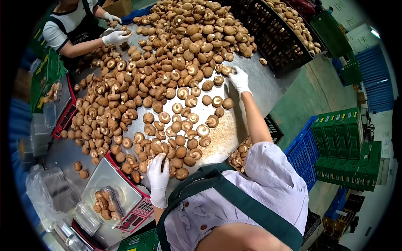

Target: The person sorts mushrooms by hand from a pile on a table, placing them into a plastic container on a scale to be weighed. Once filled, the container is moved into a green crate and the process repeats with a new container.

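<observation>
Brown shiitake mushrooms point(184, 62) lie heaped over the metal table point(259, 85), with a looser scatter nearest me. My left hand point(159, 178), in a white glove, is at the near edge of the scatter, its fingers closed around a mushroom point(156, 147). Further out, my gloved right hand point(240, 79) pinches another mushroom point(226, 70) at the right side of the heap. Left of my left hand stands a red-framed scale point(136, 196). On its metal plate sits a clear plastic tray of mushrooms point(107, 203).
Across the table a co-worker's gloved hands point(116, 37) handle mushrooms. A black crate point(272, 37) of mushrooms borders the far right. Another scale point(67, 106) stands at left. Plastic bags point(39, 196) lie lower left. Green crates point(339, 134) and a blue crate point(303, 152) are stacked on the floor.
</observation>
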Demonstrator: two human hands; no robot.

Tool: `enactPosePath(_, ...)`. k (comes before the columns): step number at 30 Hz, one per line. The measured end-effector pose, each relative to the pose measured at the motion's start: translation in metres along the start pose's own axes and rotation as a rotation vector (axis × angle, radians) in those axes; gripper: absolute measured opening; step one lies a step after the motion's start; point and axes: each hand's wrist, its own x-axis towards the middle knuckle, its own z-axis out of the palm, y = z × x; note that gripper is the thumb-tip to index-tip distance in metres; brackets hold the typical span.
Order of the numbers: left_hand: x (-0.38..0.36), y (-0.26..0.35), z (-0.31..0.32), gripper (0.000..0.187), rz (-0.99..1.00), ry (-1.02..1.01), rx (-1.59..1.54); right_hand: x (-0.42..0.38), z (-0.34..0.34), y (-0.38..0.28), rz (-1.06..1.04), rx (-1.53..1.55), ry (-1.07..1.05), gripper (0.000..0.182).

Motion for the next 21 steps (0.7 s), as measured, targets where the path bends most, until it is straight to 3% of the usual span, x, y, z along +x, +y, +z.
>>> enactPosePath(2, 0.002, -0.001, 0.001, 0.024, -0.003, 0.003, -0.008, 0.019, 0.011, 0.010, -0.257, -0.121, -0.040, 0.044)
enactPosePath(4, 0.003, -0.003, 0.003, 0.025, -0.009, -0.008, -0.009, 0.026, 0.032, 0.024, -0.282, -0.181, -0.089, 0.045)
enactPosePath(6, 0.005, -0.002, 0.001, 0.026, 0.002, -0.003, 0.000, 0.026, 0.033, 0.027, -0.147, -0.033, -0.097, 0.044)
enactPosePath(8, 0.007, 0.001, -0.001, 0.027, 0.005, 0.000, -0.022, 0.016, 0.035, 0.027, 0.000, 0.203, -0.031, 0.036)
enactPosePath(10, 0.008, -0.001, 0.002, 0.028, 0.013, 0.014, -0.034, 0.005, 0.034, 0.032, 0.062, 0.662, -0.134, 0.035)
enactPosePath(11, 0.008, -0.001, 0.004, 0.028, 0.025, 0.023, -0.046, -0.001, 0.031, 0.036, 0.069, 0.660, -0.133, 0.035)
enactPosePath(13, 0.009, 0.003, 0.004, 0.028, 0.026, -0.012, -0.053, -0.020, 0.011, 0.026, 0.258, 1.168, -0.383, 0.041)
enactPosePath(14, 0.011, 0.005, 0.004, 0.029, 0.026, -0.035, -0.056, -0.030, 0.001, 0.019, 0.190, 1.268, -0.462, 0.053)
enactPosePath(17, 0.015, 0.010, 0.007, 0.029, 0.062, -0.050, -0.058, -0.056, -0.015, 0.001, 0.149, 1.344, -0.494, 0.062)
enactPosePath(21, 0.026, 0.026, 0.006, 0.030, 0.083, -0.038, -0.167, -0.083, -0.020, -0.016, 0.213, 1.569, -0.740, 0.056)
